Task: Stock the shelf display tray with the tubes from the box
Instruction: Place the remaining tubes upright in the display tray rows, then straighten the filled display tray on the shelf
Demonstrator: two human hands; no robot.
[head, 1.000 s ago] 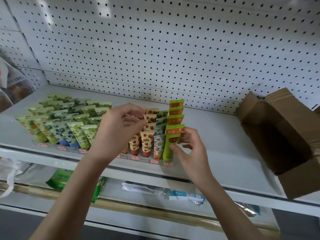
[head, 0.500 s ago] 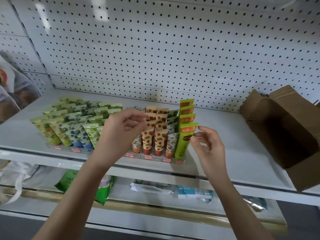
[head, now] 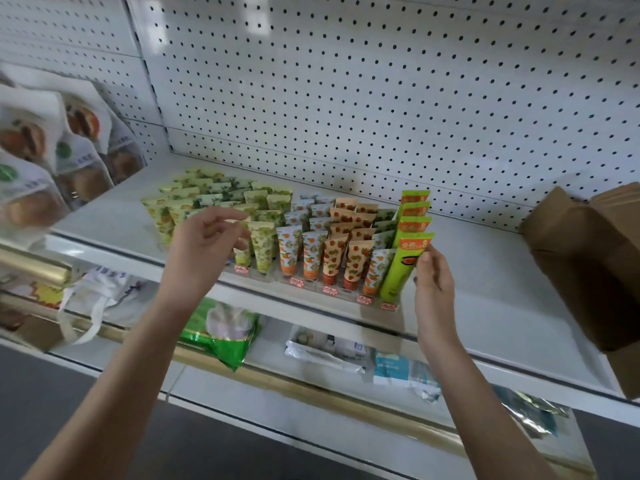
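Observation:
A clear display tray [head: 349, 295] with red price tags stands at the front of the white shelf [head: 485, 306]. It holds rows of upright tubes: green-patterned ones [head: 263, 247] on the left, orange-patterned ones [head: 332, 258] in the middle, and tall green tubes [head: 403, 268] in the rightmost row. My left hand [head: 204, 244] hovers in front of the green-patterned tubes with loosely curled fingers and holds nothing. My right hand [head: 434, 285] is beside the front tall green tube, fingertips touching its upper right edge. The brown cardboard box [head: 588, 268] lies open on the shelf at the right.
A white pegboard wall [head: 346, 81] backs the shelf. Packaged snack bags [head: 52, 150] hang at the left. The lower shelf holds a green bag [head: 221, 337], white and blue packets [head: 346, 351] and a white tote bag [head: 100, 299].
My left hand has drawn back to the left, uncovering the orange tubes. My right hand has slid from the tall green tube's middle up to its top right edge.

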